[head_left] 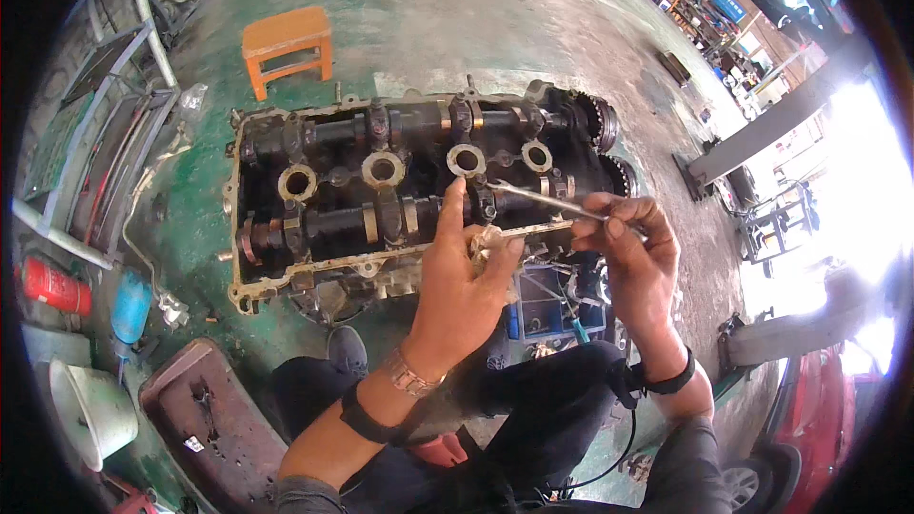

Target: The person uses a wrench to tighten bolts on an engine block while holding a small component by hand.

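Observation:
A cylinder head (381, 247) with two dark, oily camshafts lies in front of me. Several pale round rings run along its middle. My left hand (466, 276) stretches its index finger to the lower edge of one ring (466, 161). A crumpled whitish rag (487, 239) is tucked between its thumb and fingers. In my right hand (633, 252), a slim metal wrench (547, 200) is gripped near its right end. The wrench's far tip points left, over the bearing caps just right of my left index finger. Whether that tip touches metal is hard to see.
An orange stool (286, 43) stands beyond the cylinder head. At lower left lie a brown tray (205, 409) and a whitish bucket (92, 414). A blue crate of tools (557, 309) sits below the engine part. A lift post (781, 119) rises at right, with a red car (809, 428) nearby.

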Motion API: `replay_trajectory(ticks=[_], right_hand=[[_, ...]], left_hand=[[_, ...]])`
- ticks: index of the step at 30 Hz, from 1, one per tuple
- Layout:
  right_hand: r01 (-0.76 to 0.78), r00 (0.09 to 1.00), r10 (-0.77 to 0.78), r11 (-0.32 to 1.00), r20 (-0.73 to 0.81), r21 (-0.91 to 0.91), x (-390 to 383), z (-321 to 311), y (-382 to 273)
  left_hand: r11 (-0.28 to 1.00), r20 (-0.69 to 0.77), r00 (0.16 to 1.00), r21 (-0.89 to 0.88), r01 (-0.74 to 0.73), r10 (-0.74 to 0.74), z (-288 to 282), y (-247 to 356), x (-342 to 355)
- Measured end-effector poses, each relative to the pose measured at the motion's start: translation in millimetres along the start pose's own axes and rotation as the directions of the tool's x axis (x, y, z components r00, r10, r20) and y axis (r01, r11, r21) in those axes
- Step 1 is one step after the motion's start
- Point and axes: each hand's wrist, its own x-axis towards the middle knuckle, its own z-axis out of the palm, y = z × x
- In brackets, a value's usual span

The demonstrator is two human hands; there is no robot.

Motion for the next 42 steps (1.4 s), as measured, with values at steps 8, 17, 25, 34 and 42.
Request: replay_trajectory(ticks=[8, 17, 25, 34, 42], right_hand=[[0.188, 0.976, -0.163, 0.966, 0.146, -0.177, -20.3, 7.4, 24.3], [0.372, 0.913, -0.229, 0.808, 0.338, -0.457, -25.1, 13.3, 21.8], [0.338, 0.927, -0.189, 0.793, 0.323, -0.507, -16.4, 14.0, 17.5], [-0.097, 0.977, 0.144, 0.956, 0.157, -0.276, 1.7, -8.1, 16.4], [0.028, 0.999, 0.001, 0.835, 0.053, -0.550, 66.5, -22.8, 10.1]], left_hand=[[0.998, 0.056, 0.997, -0.029, 0.053, -0.052, 1.3, 0.5, 7.1], [0.999, 0.048, 0.999, -0.042, 0.023, -0.021, 4.4, -4.7, 9.0], [0.999, 0.044, 0.999, -0.044, 0.009, -0.007, 5.2, -5.6, 11.2], [0.997, 0.087, 0.995, -0.050, 0.059, -0.054, 2.7, 0.7, 8.5], [0.995, 0.072, 0.993, -0.024, 0.097, -0.095, 4.7, 0.4, 7.3]])
